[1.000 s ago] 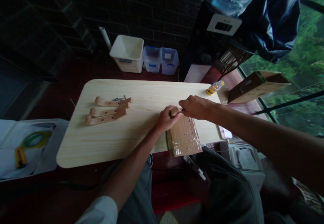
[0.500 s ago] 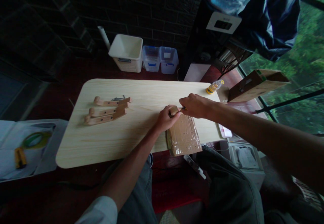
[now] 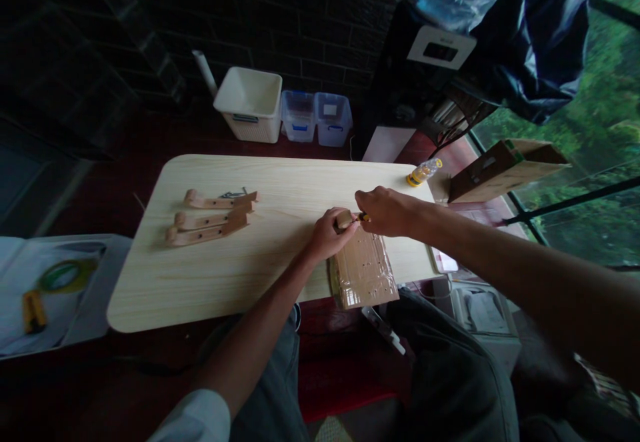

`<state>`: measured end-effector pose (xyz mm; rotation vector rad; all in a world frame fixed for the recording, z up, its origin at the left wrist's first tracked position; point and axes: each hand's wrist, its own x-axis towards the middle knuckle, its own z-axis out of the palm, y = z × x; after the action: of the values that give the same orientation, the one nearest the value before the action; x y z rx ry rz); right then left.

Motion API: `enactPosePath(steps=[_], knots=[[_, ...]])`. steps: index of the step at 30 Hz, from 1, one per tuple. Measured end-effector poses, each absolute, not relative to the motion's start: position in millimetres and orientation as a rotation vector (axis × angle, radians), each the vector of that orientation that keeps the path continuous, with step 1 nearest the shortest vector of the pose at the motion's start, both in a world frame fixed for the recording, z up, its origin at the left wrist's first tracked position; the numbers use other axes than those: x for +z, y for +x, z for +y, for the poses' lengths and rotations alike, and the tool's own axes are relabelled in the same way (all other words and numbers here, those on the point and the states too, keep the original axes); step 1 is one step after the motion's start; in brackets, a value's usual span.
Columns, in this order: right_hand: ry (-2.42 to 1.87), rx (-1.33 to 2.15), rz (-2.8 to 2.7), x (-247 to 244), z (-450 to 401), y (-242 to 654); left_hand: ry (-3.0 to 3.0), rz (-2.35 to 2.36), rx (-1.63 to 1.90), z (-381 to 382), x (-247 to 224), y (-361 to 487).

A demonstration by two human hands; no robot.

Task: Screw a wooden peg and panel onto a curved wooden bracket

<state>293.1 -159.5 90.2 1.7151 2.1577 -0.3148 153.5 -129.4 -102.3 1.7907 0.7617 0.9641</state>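
My left hand (image 3: 327, 234) is closed around a small wooden piece (image 3: 344, 219), whose pale end points up. In my right hand (image 3: 384, 211) is a screwdriver (image 3: 364, 217) with a yellow and black handle, mostly covered by the fingers. Its thin tip meets the wooden piece beside my left fingertips; the exact contact is too small to make out. Both hands work over the far end of a tape-wrapped cardboard piece (image 3: 367, 265) with small holes, which overhangs the table's front edge. Several curved wooden parts (image 3: 215, 219) with dark holes lie to the left.
Screws (image 3: 233, 195) lie by the wooden parts on the light wooden table (image 3: 285, 182). A clear bottle with yellow ends (image 3: 424, 171) lies at the far right corner. Beyond the table stand a white bin (image 3: 250, 102) and two clear boxes (image 3: 316, 119). A tray (image 3: 75, 295) sits left.
My right hand has turned slightly and eased a little to the right, so more of the yellow and black handle shows. The left hand keeps its hold on the wooden piece.
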Motion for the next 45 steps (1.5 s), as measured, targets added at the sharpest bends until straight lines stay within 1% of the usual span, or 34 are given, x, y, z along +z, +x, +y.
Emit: enactPosePath(steps=[8,14,19,36,45], knots=[[1.527,-0.249,2.231,104.5,-155.2,287.6,1.799,0.766,0.966,-127.3,-109.7,153.6],[1.42,-0.205,2.249,98.2,-157.9,286.8,1.788,0.793,0.959,-129.1,-107.1,153.1],[1.411,-0.188,2.241,94.0,-158.8,286.9,1.777,0.802,0.947,-129.5,-104.5,153.5],[1.757,-0.297,2.16,87.5,-159.4,288.1,1.771,0.794,0.969,-129.9,-102.6,155.3],[1.902,-0.293,2.043,78.1,-159.5,288.6,1.793,0.799,0.973,-130.9,-101.8,154.6]])
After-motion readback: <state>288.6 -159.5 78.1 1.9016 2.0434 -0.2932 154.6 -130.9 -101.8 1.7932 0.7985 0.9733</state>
